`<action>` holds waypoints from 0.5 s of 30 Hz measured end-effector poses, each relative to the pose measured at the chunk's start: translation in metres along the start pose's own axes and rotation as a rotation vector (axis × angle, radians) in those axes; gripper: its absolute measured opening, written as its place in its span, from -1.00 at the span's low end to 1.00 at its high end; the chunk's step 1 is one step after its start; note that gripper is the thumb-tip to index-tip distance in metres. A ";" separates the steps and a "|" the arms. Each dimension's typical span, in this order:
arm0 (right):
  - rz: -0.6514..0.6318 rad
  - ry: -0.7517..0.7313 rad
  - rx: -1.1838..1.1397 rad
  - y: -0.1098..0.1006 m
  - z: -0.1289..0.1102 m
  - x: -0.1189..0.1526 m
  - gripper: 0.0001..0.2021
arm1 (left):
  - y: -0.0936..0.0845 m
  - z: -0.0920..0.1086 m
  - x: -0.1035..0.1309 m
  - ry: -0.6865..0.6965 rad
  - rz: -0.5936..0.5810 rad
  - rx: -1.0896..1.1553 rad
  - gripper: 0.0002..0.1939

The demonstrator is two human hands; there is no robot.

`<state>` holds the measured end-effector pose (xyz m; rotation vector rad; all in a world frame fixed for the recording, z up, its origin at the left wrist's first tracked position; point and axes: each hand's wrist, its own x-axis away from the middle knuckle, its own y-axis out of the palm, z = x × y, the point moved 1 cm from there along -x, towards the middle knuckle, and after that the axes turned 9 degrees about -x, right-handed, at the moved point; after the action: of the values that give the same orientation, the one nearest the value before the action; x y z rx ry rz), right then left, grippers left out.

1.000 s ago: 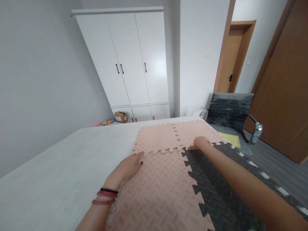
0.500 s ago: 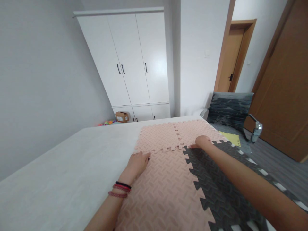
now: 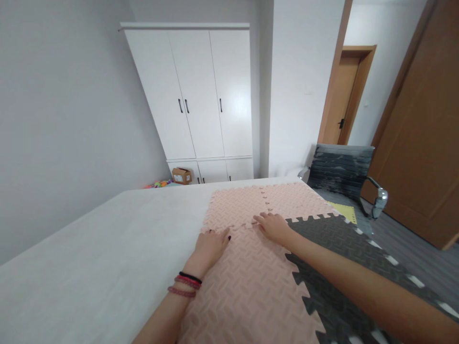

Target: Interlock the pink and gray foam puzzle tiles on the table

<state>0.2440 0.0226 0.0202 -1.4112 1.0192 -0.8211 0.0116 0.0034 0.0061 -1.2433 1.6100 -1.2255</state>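
Observation:
Pink interlocking foam tiles lie on a white surface: a near pink tile [image 3: 244, 286], a far left one [image 3: 236, 205] and a far right one [image 3: 297, 200]. A dark grey tile [image 3: 322, 234] adjoins them on the right. My left hand [image 3: 211, 246] lies on the left part of the seam between the near and far left pink tiles, fingers spread, holding nothing. On the same seam, farther right, my right hand [image 3: 274, 228] rests with its fingers apart, also empty. My right forearm crosses above the grey tile and hides part of it.
The white surface [image 3: 125, 248] extends to the left. Behind it stand a white wardrobe [image 3: 201, 95] and an open cardboard box [image 3: 181, 176]. At the right are a dark chair [image 3: 340, 167] with a yellow sheet [image 3: 344, 211] and a brown door [image 3: 416, 143].
My right hand has moved left from the grey tile's corner onto the seam between the pink tiles. My left hand remains near the seam's left end. The view has tilted slightly upward.

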 end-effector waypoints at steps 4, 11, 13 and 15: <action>-0.003 0.060 0.032 0.026 -0.022 -0.004 -0.66 | 0.004 -0.004 -0.002 0.007 0.004 0.012 -0.51; -0.046 0.091 0.096 0.033 -0.039 -0.010 -0.49 | 0.011 -0.004 -0.007 0.006 0.029 -0.009 -0.49; -0.080 0.095 0.112 0.032 -0.043 -0.012 -0.48 | 0.011 -0.001 -0.008 0.009 0.031 -0.015 -0.50; -0.113 0.098 0.114 0.031 -0.045 -0.015 -0.47 | 0.011 0.002 -0.010 0.008 0.027 -0.019 -0.53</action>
<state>0.1930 0.0200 -0.0047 -1.3513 0.9580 -1.0235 0.0132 0.0133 -0.0048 -1.2260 1.6425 -1.2023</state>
